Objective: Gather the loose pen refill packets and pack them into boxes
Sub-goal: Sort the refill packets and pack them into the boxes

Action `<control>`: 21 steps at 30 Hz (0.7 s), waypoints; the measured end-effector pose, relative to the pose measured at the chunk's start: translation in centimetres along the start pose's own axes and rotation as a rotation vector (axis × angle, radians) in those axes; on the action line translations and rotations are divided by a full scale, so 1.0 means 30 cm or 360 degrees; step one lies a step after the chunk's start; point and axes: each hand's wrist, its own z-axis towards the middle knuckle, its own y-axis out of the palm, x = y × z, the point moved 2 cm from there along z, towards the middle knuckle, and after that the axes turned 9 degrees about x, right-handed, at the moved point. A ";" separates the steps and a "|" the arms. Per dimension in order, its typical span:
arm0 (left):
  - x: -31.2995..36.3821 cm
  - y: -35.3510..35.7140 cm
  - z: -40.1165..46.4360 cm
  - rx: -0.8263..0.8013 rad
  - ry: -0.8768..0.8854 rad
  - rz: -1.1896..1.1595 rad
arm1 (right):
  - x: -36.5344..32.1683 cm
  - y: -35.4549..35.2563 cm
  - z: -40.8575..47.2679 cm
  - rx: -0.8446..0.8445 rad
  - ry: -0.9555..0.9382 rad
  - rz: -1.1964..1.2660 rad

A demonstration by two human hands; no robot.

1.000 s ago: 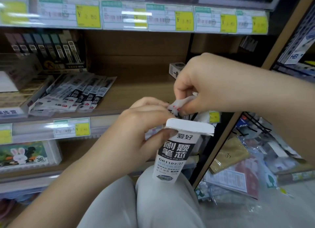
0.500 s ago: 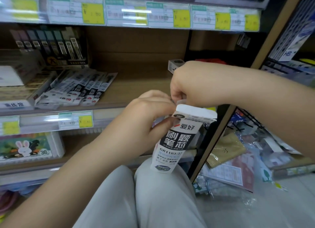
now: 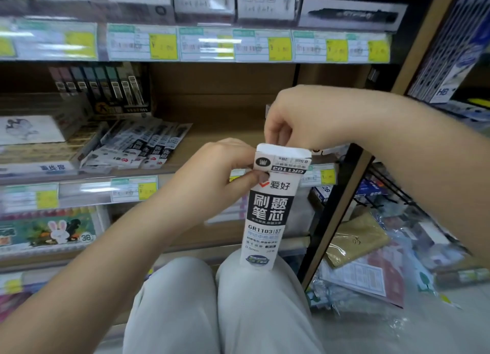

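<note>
White card flap, a second ago raised with a packet going in, now folds down over the box [image 3: 267, 208] mouth under the right hand [image 3: 299, 120], fingers curled at its top edge. Left hand [image 3: 225, 168] grips the box, upright on the knee. Probably full. More packets [image 3: 138, 147] wait on the shelf [image 3: 225, 141].

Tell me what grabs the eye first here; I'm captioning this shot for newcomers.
The tall black-and-white cardboard refill box at centre, upright over the knees, top flap open. The left hand grips its upper part; the right hand works at its mouth. Loose black-and-white refill packets lie fanned on the wooden shelf behind, left.
</note>
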 end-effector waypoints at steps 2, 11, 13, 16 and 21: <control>0.003 0.003 0.001 0.0006 0.0023 0.0007 | -0.011 0.008 0.003 0.0066 -0.0046 -0.0166; -0.012 0.010 -0.008 0.0025 -0.0015 0.0012 | -0.014 0.046 0.025 0.0020 -0.0103 -0.0341; 0.000 0.019 -0.003 -0.0001 0.0009 0.0042 | -0.017 0.067 0.039 -0.0048 -0.0133 -0.0448; 0.003 0.023 0.010 -0.0007 0.0061 0.0111 | -0.010 0.072 0.047 -0.0069 -0.0122 -0.0454; -0.028 0.005 0.012 0.0068 -0.0032 0.0079 | 0.033 0.063 0.025 0.0181 0.0032 -0.0006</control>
